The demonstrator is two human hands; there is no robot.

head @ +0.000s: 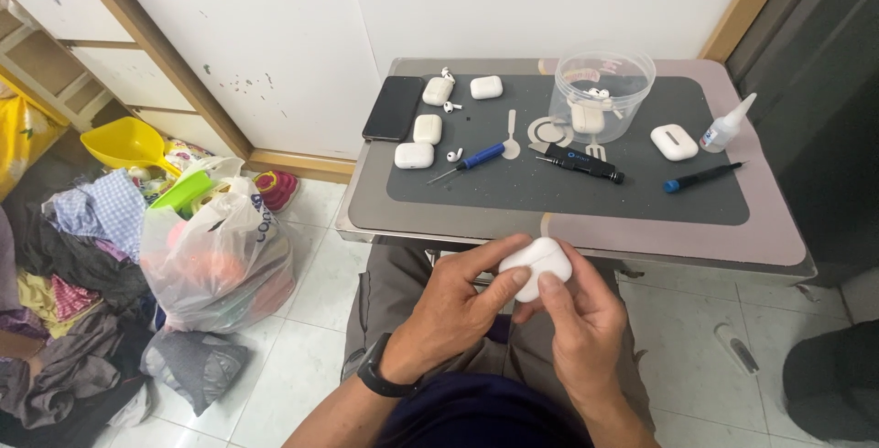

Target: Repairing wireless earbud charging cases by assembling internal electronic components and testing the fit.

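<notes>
Both hands hold one white earbud case over my lap, just in front of the table's near edge. My left hand, with a black watch on the wrist, wraps the case from the left with the thumb on top. My right hand grips it from the right, thumb pressed on its front. On the dark mat lie several more white cases, loose earbuds, a blue-handled screwdriver, a black tool and another blue-tipped screwdriver.
A clear plastic tub holding earbud parts stands at the back of the small table. A black phone lies at the left, a glue bottle at the right. A stuffed plastic bag and clothes lie on the tiled floor at left.
</notes>
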